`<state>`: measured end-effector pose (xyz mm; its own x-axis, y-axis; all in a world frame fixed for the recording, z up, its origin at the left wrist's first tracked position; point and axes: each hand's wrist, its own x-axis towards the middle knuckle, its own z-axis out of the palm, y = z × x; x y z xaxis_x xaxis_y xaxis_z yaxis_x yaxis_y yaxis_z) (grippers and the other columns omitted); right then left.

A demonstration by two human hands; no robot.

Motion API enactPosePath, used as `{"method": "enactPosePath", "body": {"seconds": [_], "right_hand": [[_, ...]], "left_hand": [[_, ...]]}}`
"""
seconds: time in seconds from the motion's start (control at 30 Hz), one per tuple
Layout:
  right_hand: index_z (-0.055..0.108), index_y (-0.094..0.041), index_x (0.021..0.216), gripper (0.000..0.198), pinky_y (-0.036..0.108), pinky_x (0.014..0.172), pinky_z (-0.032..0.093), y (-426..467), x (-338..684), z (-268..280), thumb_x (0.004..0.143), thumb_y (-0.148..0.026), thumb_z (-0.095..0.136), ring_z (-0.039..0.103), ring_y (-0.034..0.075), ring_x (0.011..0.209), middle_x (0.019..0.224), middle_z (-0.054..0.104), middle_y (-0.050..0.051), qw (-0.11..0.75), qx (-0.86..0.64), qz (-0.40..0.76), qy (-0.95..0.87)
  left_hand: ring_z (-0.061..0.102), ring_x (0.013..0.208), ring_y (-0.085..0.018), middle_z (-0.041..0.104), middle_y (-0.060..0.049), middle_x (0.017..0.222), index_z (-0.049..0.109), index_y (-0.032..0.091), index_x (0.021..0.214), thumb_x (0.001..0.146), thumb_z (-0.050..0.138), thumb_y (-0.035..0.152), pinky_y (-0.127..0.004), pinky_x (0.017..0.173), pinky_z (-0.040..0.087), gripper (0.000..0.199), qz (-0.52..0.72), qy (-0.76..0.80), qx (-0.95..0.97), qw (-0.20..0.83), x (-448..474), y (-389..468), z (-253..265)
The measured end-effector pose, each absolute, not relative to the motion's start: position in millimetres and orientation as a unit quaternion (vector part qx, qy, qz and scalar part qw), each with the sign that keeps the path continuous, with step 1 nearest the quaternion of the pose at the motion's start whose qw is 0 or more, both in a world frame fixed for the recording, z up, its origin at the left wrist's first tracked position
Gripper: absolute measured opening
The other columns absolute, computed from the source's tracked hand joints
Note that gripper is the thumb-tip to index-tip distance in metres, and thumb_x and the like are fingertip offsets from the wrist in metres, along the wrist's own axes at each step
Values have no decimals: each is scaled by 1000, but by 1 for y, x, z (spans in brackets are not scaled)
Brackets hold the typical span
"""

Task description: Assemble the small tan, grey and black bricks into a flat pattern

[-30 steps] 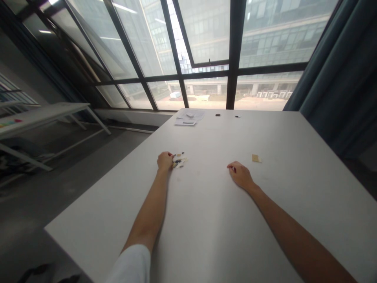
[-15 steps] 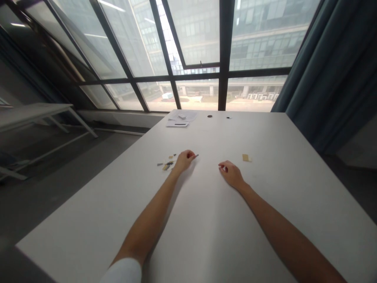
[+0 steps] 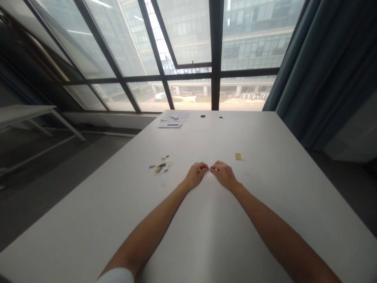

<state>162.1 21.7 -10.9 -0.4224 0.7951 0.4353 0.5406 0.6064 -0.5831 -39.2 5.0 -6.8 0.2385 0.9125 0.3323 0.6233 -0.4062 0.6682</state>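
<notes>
Over the middle of the white table, my left hand and my right hand meet fingertip to fingertip. Between them is a small grey piece, mostly covered by the fingers. Both hands are closed in a pinch on it. A loose cluster of small tan, grey and dark pieces lies left of my left hand. Beyond my right hand, to the right, a flat tan square piece rests on the table with a paler bit at its right edge.
Papers with a small white object on top lie at the table's far left corner. A dark round disc and a smaller dark item are near the far edge. Windows stand behind, a blue curtain at right, another table at left.
My left hand has moved right and nearer to me, bringing the small grey piece to my right hand, whose fingers now pinch it too. The view has turned slightly right.
</notes>
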Motion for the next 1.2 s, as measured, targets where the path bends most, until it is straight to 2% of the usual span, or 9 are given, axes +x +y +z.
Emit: {"method": "enactPosePath", "body": {"seconds": [0.17, 0.3, 1.2], "right_hand": [[73, -23, 89, 10, 26, 75, 44, 23, 162, -12, 92, -23, 63, 60, 15, 80, 90, 67, 2, 367, -407, 186, -815], [73, -23, 89, 10, 26, 74, 44, 25, 162, -15, 92, -24, 64, 59, 15, 79, 88, 66, 1, 370, -405, 187, -815], [73, -21, 88, 7, 25, 70, 42, 26, 160, -20, 90, -22, 67, 56, 12, 71, 85, 65, 1, 380, -391, 192, -816]], "left_hand": [[59, 96, -21, 69, -5, 94, 70, 22, 93, 86, 68, 28, -36, 90, 46, 10, 350, 501, 778, 147, -40, 0, -4], [59, 96, -21, 69, -5, 93, 71, 22, 91, 87, 67, 26, -35, 89, 46, 7, 351, 503, 780, 122, -39, -2, -4], [58, 93, -21, 68, -3, 90, 71, 22, 88, 89, 66, 27, -35, 87, 46, 7, 360, 501, 779, 109, -41, 1, -9]]}}
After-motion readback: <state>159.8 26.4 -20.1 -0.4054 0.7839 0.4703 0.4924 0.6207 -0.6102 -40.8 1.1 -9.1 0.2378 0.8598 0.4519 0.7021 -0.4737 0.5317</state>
